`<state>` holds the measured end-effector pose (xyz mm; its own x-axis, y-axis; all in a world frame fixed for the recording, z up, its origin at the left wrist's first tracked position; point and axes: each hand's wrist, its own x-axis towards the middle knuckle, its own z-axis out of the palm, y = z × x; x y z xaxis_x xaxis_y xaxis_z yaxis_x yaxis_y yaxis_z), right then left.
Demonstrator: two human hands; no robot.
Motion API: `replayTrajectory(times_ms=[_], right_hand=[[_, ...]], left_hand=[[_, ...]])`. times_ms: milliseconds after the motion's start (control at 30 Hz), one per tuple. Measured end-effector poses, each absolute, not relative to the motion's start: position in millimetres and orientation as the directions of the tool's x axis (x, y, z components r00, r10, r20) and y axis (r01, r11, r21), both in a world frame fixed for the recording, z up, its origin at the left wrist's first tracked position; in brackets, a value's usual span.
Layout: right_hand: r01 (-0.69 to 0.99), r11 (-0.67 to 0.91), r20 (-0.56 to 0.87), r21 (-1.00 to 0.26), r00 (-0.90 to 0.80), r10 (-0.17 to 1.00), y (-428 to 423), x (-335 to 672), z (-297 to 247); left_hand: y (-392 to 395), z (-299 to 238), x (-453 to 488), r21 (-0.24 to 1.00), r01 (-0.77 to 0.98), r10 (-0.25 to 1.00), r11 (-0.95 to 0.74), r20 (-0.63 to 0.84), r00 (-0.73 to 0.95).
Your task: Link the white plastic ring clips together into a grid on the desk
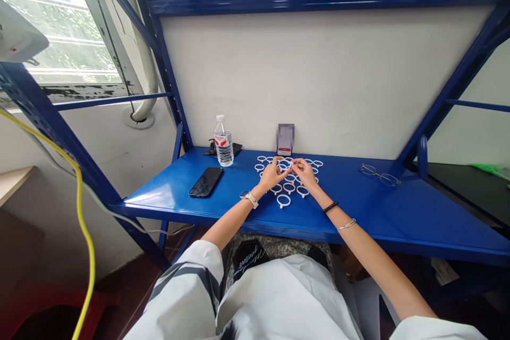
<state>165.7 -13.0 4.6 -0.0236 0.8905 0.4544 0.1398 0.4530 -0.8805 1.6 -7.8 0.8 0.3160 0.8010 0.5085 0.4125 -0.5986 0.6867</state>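
The person sits at a blue metal shelf that serves as a worktop, both forearms stretched out over its front edge. The left hand and the right hand meet near the middle of the surface, towards the back edge, directly over a cluster of small white rings. The fingertips of both hands come together at one spot, and they appear to pinch a single white ring between them, though it is too small to tell exactly how it is gripped or whether anything is being fitted to it.

The rings lie flat in rough rows under and around the hands, the nearest row reaching towards the front edge and the farthest towards the wall. Judging from the layout, a good many are already set out in order; how many are finished or left to handle cannot be told, since they all look alike.

Towards the left edge lie a black phone and, behind it, an upright water bottle. A small card box stands against the wall just behind the rings. A pair of glasses rests well apart to the right.
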Motion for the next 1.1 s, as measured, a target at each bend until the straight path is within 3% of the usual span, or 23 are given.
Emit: replayTrajectory(times_ms=[1100], right_hand=[[0.090, 0.474, 0.471, -0.876, -0.052, 0.880, -11.0, 166.9, 2.5]], left_hand=[[-5.9, -0.4, 1.0, 0.629, 0.486, 0.794, -0.606, 0.509, 0.331]])
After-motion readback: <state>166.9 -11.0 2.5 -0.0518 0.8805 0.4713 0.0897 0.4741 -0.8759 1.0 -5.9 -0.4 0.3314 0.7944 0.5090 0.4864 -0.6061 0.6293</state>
